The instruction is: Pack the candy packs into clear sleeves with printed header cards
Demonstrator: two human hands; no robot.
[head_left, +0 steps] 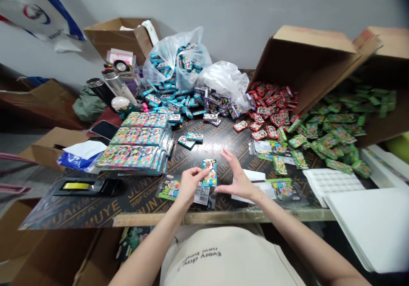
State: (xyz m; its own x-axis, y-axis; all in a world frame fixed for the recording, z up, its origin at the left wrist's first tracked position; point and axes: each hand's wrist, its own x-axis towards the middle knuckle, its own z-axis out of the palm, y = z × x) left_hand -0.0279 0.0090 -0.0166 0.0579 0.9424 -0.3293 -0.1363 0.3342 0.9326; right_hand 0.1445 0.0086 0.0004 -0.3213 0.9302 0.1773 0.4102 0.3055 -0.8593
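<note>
In the head view, my left hand (pixel 191 183) pinches a small blue printed box (pixel 209 171) by its left edge, above the table's front part. Beside it on the right, my right hand (pixel 238 177) is open, thumb and fingers spread, apart from the box. Under my left hand lies a printed plastic pouch (pixel 169 188). A white card (pixel 254 175) and another printed pouch (pixel 284 189) lie by my right hand. Two blue boxes (pixel 191 140) rest on the table just beyond.
Stacked sets of printed boxes (pixel 134 139) stand left, near a tape dispenser (pixel 89 186). Behind are heaps of blue boxes (pixel 172 102), purple boxes (pixel 217 100), red boxes (pixel 275 102) and green boxes (pixel 332 137). Cardboard cartons (pixel 313 60) and white trays (pixel 364 222) are at right.
</note>
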